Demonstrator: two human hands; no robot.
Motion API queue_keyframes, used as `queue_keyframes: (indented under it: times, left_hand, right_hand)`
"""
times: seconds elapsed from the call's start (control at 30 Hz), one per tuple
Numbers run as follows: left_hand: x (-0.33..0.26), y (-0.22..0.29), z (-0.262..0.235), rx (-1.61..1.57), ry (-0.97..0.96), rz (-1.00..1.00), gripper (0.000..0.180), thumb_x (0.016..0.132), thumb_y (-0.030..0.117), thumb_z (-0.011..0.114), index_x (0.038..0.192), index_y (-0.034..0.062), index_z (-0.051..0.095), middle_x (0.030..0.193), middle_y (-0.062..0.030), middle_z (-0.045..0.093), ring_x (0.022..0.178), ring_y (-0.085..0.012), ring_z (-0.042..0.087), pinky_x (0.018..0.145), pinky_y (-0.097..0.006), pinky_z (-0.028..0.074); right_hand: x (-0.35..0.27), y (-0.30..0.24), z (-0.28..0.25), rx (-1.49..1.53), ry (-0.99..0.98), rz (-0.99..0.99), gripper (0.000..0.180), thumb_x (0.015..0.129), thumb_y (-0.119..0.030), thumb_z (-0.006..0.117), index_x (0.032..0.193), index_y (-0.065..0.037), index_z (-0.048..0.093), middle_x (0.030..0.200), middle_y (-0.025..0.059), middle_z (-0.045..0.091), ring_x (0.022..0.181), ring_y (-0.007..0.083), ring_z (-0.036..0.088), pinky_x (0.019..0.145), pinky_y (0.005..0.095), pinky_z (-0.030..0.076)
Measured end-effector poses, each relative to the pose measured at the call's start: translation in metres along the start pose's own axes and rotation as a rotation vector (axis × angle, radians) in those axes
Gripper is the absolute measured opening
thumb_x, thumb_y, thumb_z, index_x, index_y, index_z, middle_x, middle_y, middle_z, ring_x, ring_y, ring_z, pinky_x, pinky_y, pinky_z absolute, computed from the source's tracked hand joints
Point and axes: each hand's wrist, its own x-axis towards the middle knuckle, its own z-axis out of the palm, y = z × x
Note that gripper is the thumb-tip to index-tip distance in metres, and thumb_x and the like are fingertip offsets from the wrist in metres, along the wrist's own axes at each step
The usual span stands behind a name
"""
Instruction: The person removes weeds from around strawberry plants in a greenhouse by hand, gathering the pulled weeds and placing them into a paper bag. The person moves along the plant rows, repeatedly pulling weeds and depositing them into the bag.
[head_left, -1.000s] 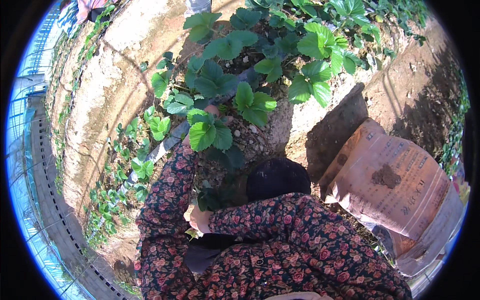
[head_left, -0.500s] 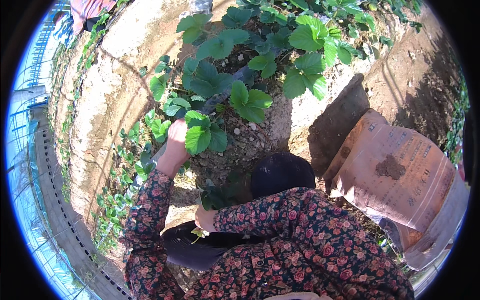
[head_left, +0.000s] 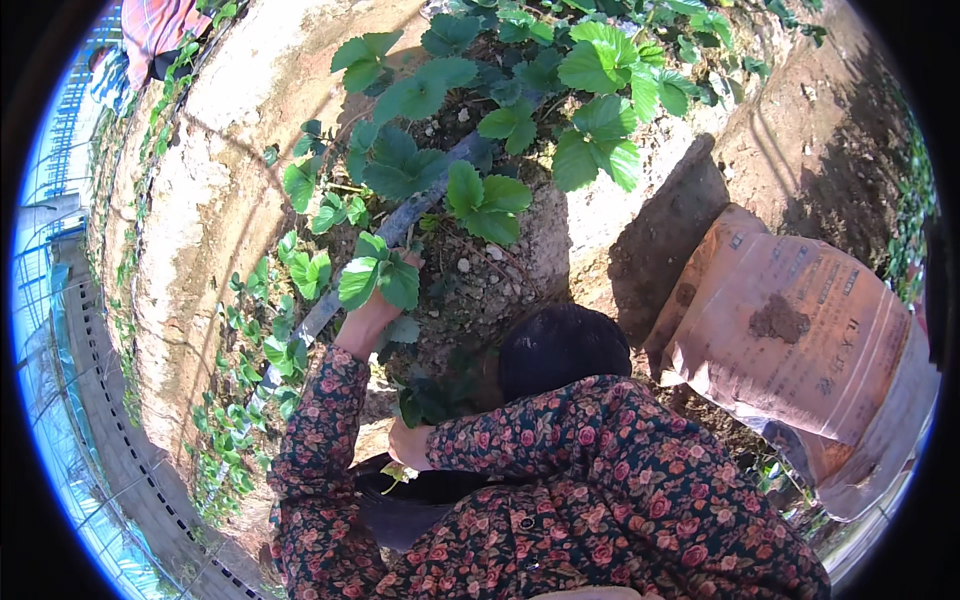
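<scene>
Strawberry plants (head_left: pixel 480 130) with broad toothed green leaves grow along a raised soil bed (head_left: pixel 215 200), and the person's left hand (head_left: pixel 375 305) reaches up into them from a sleeve of dark fabric printed with red and pink flowers. That hand sits among a low cluster of leaves (head_left: pixel 378 278) near the bed's lower edge, its fingers buried in the foliage so that I cannot tell whether they close on a leaf or stem or lie open. A dark irrigation hose (head_left: pixel 400 225) runs slantwise across the bed just beside the hand, passing under the leaves. The right hand (head_left: pixel 410 445) is lower, close to the body, curled with fingers closed around a few small pale-green plant bits that poke out beneath it; it hovers just over the mouth of a dark bag (head_left: pixel 400 500) held against the lap. A dark rounded object (head_left: pixel 560 345) lies just above the right forearm, at the foot of the pebbly soil. To the right, a large pinkish-brown sack (head_left: pixel 800 340) with a smear of dirt on its face stands in the furrow (head_left: pixel 650 240) beside the bed, well apart from both hands. A greenhouse wall curves along the far left rim.
</scene>
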Motion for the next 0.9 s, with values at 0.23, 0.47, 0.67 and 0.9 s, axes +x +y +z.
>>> queue_keyframes:
  times: [0.23,0.47,0.67,0.9]
  left_hand:
    - [0.008,0.026,0.016,0.326,0.151,-0.207,0.041,0.084,0.032,0.061,0.110,0.0017,0.054,0.109,-0.0108,0.057,0.098,-0.0285,0.054,0.085,-0.042,0.044]
    - [0.043,0.012,0.057,0.463,0.542,0.280,0.031,0.092,0.025,0.042,0.112,0.0044,0.053,0.112,-0.0115,0.054,0.098,-0.0270,0.054,0.087,-0.046,0.043]
    - [0.011,-0.041,0.035,0.214,0.508,0.202,0.018,0.081,0.009,0.051,0.098,0.0072,0.053,0.087,-0.0059,0.055,0.082,-0.0203,0.055,0.073,-0.032,0.046]
    - [0.026,0.010,-0.065,0.008,0.294,-0.187,0.019,0.070,0.022,0.066,0.081,0.0064,0.065,0.071,-0.0142,0.063,0.072,-0.0307,0.063,0.063,-0.037,0.048]
  right_hand:
    - [0.014,-0.014,0.020,0.122,-0.020,-0.039,0.013,0.070,-0.018,0.056,0.064,-0.011,0.066,0.060,0.0041,0.060,0.061,0.0235,0.057,0.053,0.0409,0.042]
    - [0.040,0.003,0.116,0.506,-0.048,0.085,0.014,0.073,-0.019,0.056,0.069,-0.012,0.068,0.062,0.0007,0.062,0.060,0.0200,0.058,0.050,0.0391,0.043]
    - [-0.024,0.014,-0.060,0.082,-0.091,-0.140,0.015,0.073,-0.022,0.051,0.072,-0.011,0.061,0.071,0.0110,0.056,0.071,0.0312,0.053,0.067,0.0492,0.037]
    - [-0.040,0.047,-0.099,-0.151,-0.045,-0.253,0.017,0.065,-0.022,0.057,0.063,-0.008,0.067,0.060,0.0089,0.060,0.058,0.0290,0.056,0.049,0.0459,0.039]
